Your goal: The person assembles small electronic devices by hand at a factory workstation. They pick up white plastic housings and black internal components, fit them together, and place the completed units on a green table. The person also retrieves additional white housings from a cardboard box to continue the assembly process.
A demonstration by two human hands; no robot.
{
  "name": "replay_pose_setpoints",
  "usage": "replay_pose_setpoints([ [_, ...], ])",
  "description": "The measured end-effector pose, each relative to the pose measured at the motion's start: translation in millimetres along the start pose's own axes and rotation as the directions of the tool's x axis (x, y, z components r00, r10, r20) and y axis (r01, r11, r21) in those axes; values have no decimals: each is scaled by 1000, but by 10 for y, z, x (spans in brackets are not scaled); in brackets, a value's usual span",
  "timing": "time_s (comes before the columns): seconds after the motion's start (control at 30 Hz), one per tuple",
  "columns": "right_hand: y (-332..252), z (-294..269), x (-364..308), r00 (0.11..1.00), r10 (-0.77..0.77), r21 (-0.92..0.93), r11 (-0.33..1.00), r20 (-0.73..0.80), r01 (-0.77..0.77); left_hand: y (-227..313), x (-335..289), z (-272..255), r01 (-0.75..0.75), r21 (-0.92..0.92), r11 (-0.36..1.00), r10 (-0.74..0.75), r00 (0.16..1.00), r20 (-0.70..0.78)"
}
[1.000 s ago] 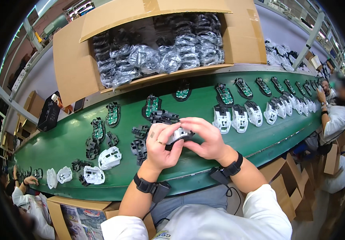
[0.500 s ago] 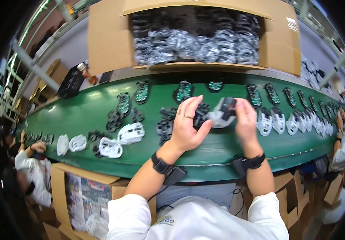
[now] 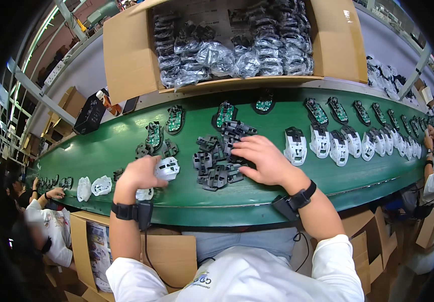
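Observation:
My left hand point(image 3: 140, 175) is closed at the edge of a white plastic shell point(image 3: 167, 168), shaped like a computer mouse top, with thumb and fingers on its left side. Part of another white shell point(image 3: 145, 194) shows below that hand. My right hand point(image 3: 265, 158) reaches leftward with fingers apart, its fingertips at a pile of small black plastic frames point(image 3: 217, 156). Whether they touch a frame, I cannot tell. To the right stands a white shell fitted with a black piece point(image 3: 295, 146), at the near end of a row of similar shells point(image 3: 338, 147).
Black mouse bases with green circuit boards point(image 3: 175, 120) line the far side of the green belt point(image 3: 257, 199). Behind it stands an open carton point(image 3: 237, 83) of bagged parts. A bottle point(image 3: 107, 103) is at the far left. Co-workers' hands point(image 3: 55, 193) show at both ends.
The shell with the black piece has left my hands and stands at the row on the right. My left hand moved left to a white shell; my right came to the black pile.

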State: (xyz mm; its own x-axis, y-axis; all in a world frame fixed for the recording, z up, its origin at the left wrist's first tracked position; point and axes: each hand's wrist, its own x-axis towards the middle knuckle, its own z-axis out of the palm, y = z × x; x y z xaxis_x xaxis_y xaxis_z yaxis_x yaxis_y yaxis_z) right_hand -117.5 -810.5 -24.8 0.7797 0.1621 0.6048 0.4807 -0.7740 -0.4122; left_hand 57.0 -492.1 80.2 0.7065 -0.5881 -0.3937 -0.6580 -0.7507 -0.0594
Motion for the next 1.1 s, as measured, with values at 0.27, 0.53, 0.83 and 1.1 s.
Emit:
replay_pose_setpoints([
  [0.27,8,192,36,973,168,100,983,-160,-153,18,-150,251,-53,-379,924,-141,874,-466],
  [0.53,170,252,1,745,587,562,748,-315,-352,891,282,54,-703,-687,186,-59,690,-722],
  [0.83,303,162,-64,658,739,953,282,-145,-107,1611,686,361,-526,-851,3,340,801,-493],
  [1.1,170,290,74,722,676,921,361,-150,-147,1783,678,552,-614,-787,61,139,786,-602],
])
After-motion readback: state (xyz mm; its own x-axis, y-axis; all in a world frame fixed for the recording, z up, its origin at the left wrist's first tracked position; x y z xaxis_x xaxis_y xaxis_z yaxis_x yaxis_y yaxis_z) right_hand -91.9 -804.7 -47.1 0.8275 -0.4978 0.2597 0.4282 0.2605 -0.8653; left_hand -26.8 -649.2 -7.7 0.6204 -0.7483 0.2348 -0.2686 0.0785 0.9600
